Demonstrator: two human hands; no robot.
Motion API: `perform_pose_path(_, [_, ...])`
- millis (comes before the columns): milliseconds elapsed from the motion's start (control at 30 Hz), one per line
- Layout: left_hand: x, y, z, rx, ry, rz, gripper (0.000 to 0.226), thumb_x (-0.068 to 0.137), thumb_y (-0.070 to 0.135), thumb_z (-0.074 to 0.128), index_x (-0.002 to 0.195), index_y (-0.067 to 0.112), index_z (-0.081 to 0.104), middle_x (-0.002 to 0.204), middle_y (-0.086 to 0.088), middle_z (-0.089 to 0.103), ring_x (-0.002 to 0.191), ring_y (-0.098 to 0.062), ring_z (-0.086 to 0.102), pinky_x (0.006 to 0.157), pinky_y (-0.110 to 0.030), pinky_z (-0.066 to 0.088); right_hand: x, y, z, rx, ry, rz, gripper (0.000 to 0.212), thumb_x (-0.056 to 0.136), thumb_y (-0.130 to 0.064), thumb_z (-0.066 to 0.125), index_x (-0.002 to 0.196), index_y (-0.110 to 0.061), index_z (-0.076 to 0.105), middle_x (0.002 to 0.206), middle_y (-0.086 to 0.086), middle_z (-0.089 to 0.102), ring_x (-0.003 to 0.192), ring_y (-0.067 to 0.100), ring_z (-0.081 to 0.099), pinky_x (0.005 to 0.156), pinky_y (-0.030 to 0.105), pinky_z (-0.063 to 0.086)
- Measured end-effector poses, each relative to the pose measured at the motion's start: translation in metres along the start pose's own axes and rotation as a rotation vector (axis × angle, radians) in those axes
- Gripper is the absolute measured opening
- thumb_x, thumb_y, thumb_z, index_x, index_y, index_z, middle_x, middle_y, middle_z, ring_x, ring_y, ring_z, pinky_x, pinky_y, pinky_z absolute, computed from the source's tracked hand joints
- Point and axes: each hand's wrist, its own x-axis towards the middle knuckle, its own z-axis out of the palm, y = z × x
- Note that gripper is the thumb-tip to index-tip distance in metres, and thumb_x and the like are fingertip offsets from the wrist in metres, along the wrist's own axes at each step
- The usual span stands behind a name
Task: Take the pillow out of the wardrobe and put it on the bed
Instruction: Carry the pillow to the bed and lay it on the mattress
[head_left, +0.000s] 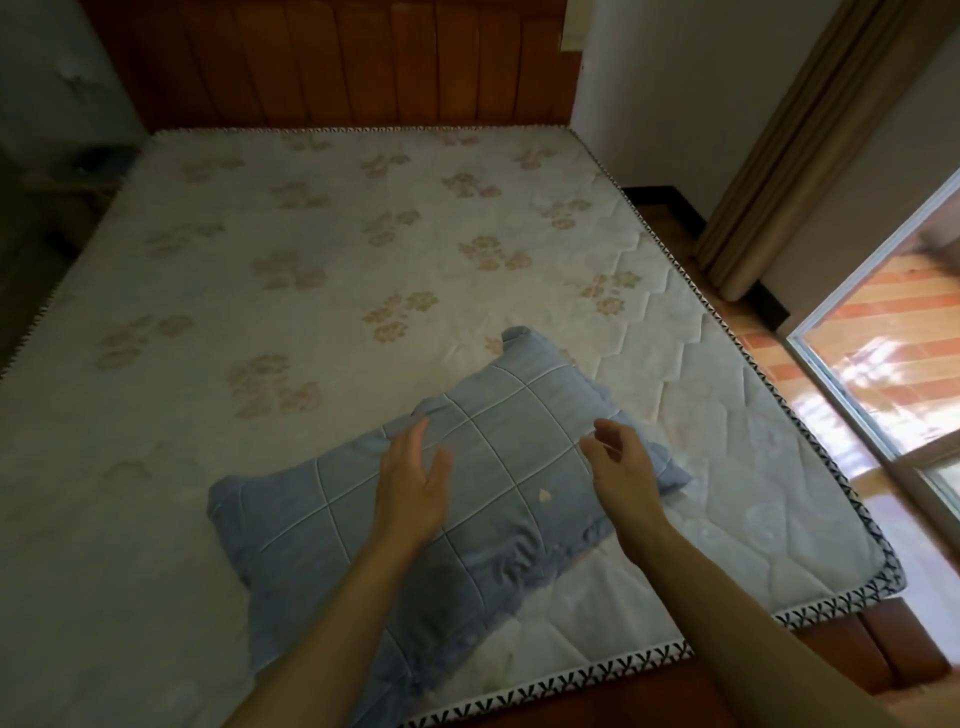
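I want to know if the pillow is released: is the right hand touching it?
Cannot tell. The head view looks down on the right hand over the pillow, fingers loosely curled and gripping nothing; no gap or contact shows plainly.

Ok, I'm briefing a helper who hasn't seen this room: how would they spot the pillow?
Find the bed with the wooden headboard. Near its corner toward the glass door lies the pillow. It is the only blue, grid-stitched thing on the bed's pale flowered top.

left hand (413, 486): bare | left forearm (335, 613): uncovered, slim | right hand (621, 467): bare | right forearm (722, 613): uncovered, slim
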Motion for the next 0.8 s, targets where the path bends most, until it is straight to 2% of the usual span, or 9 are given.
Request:
perform_pose_path(67, [0.000,0.004,0.004,0.019,-0.010,-0.011,0.052,0.097,0.029,0.049,0.144,0.010,0.037,0.149,-0.013,0.041,0.138,-0.028,0.035,0.111,-0.035,0.026,0.005,-0.001,-0.006,0.005,0.003,0.005,0.036,0.096,-0.027,0.055,0.130,-0.018,0.050,0.133,0.005,0.055,0.120,0.022,0.053,0.102,0.039,0.045])
perform_pose_path(167, [0.003,0.011,0.011,0.038,-0.002,-0.009,0.051,0.097,0.031,0.048,0.144,0.011,0.039,0.149,-0.011,0.042,0.138,-0.026,0.034,0.111,-0.033,0.024,0.016,0.000,-0.013,-0.005,-0.007,-0.016,0.033,0.096,-0.026,0.055,0.128,-0.018,0.051,0.131,0.006,0.056,0.119,0.022,0.053,0.102,0.039,0.045])
perform_pose_path(267, [0.009,0.019,0.024,0.069,0.009,0.004,0.051,0.096,0.031,0.050,0.142,0.010,0.041,0.147,-0.011,0.044,0.136,-0.026,0.037,0.112,-0.036,0.028,0.028,0.008,-0.023,-0.033,-0.040,-0.062,0.033,0.096,-0.024,0.056,0.128,-0.018,0.051,0.131,0.005,0.056,0.121,0.022,0.052,0.105,0.043,0.044])
perform_pose_path(367, [0.011,0.029,0.044,0.080,-0.003,-0.002,0.053,0.096,0.035,0.050,0.144,0.013,0.039,0.149,-0.009,0.041,0.138,-0.024,0.035,0.113,-0.039,0.028,0.045,0.019,-0.035,-0.056,-0.068,-0.069,0.034,0.096,-0.025,0.055,0.129,-0.020,0.049,0.132,0.003,0.055,0.122,0.020,0.051,0.105,0.042,0.043])
perform_pose_path(567, [0.026,0.056,0.108,0.101,0.015,-0.040,0.054,0.094,0.037,0.053,0.142,0.014,0.042,0.145,-0.008,0.046,0.134,-0.024,0.039,0.109,-0.034,0.029,0.103,0.043,-0.078,-0.070,-0.129,-0.050,0.034,0.095,-0.026,0.056,0.128,-0.021,0.050,0.130,-0.001,0.056,0.120,0.017,0.051,0.101,0.034,0.042])
perform_pose_path(700, [0.039,0.074,0.163,0.093,0.030,-0.072,0.055,0.091,0.038,0.056,0.139,0.011,0.045,0.142,-0.010,0.049,0.131,-0.026,0.043,0.110,-0.036,0.032,0.151,0.062,-0.109,-0.131,-0.173,-0.024,0.038,0.095,-0.029,0.057,0.131,-0.022,0.049,0.132,-0.003,0.055,0.120,0.014,0.050,0.103,0.036,0.043])
perform_pose_path(800, [0.048,0.077,0.204,0.114,0.064,-0.069,0.056,0.089,0.037,0.060,0.136,0.010,0.048,0.137,-0.010,0.052,0.127,-0.027,0.045,0.105,-0.032,0.032,0.185,0.083,-0.121,-0.193,-0.208,-0.022,0.041,0.094,-0.029,0.058,0.133,-0.021,0.048,0.136,-0.001,0.054,0.122,0.016,0.050,0.104,0.038,0.044])
